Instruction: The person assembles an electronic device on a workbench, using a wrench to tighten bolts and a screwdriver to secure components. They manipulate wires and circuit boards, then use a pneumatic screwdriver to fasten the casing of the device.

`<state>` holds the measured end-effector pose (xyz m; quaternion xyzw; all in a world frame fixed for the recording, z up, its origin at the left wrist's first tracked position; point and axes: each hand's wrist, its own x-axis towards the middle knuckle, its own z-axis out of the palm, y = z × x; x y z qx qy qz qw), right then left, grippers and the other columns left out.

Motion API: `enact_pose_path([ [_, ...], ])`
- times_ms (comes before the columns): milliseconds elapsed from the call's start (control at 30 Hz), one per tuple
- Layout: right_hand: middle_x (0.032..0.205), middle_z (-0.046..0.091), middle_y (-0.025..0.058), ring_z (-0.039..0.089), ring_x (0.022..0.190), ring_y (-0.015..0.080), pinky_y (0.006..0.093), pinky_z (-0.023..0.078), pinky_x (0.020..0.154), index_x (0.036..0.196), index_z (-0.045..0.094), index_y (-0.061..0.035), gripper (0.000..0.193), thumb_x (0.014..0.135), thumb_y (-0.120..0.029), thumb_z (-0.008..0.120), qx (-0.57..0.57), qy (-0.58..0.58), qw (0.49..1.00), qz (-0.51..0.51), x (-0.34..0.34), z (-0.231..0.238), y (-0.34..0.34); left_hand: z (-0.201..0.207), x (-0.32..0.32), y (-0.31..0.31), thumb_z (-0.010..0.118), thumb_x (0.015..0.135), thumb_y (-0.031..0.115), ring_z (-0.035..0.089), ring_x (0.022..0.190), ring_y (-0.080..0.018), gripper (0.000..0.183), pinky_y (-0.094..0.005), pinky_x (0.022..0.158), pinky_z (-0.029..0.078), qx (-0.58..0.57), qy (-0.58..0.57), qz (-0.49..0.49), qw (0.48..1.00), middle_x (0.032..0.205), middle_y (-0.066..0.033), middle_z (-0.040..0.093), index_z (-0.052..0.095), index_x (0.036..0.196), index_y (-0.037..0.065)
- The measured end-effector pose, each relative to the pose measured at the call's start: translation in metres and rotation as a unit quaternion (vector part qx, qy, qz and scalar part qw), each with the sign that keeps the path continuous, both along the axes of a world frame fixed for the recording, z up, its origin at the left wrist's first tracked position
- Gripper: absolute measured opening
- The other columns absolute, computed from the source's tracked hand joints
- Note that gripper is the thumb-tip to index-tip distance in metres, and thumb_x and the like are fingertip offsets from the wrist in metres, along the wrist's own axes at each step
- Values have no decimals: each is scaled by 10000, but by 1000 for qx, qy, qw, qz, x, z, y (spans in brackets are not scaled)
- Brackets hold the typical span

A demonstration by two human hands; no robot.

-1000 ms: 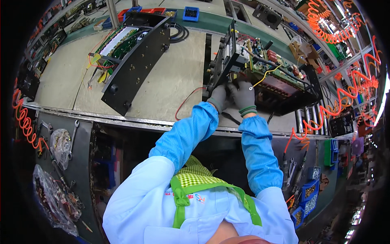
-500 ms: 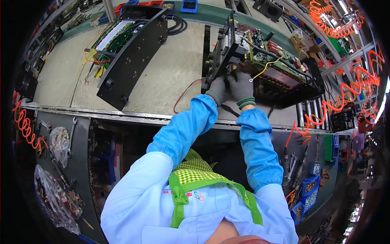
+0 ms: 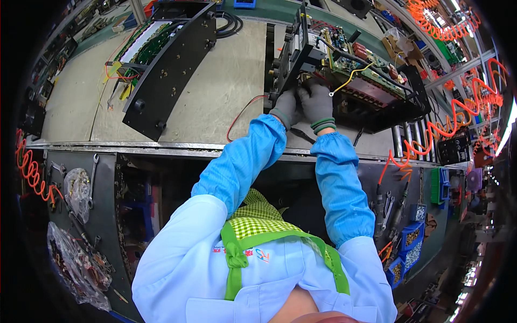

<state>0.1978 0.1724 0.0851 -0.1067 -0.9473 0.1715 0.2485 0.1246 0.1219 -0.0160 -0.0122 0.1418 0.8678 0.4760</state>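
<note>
Both my hands wear grey gloves and work close together at the front of a black open electronics chassis [image 3: 377, 102] with green circuit boards and a yellow wire. My left hand [image 3: 286, 107] presses against the chassis's upright black front panel [image 3: 293, 51]. My right hand [image 3: 318, 103] sits beside it, fingers curled at the underside of the board assembly; what the fingers grip is hidden. A red wire [image 3: 242, 116] loops out from under the left hand.
A second black chassis [image 3: 167, 59] with a green board lies tilted at the back left of the grey bench [image 3: 215, 91]. Orange coiled hoses [image 3: 463, 107] hang at right and at far left. Tools and blue parts bins [image 3: 404, 247] hang below the bench edge.
The view has shifted slightly closer to the chassis; both hands stay pressed at the same spot on its front, with only small finger movement.
</note>
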Motion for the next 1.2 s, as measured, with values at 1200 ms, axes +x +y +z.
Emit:
enact_pose_path([
  [1200, 861, 627, 228, 588, 844, 406, 474, 471, 750, 919, 650, -35, 224, 797, -218, 604, -24, 11, 1000, -5, -1, 5, -5, -7, 5, -2, 388, 958, 411, 533, 1111, -248, 431, -377, 994, 392, 53, 88, 73, 992, 1205, -111, 575, 536, 1196, 84],
])
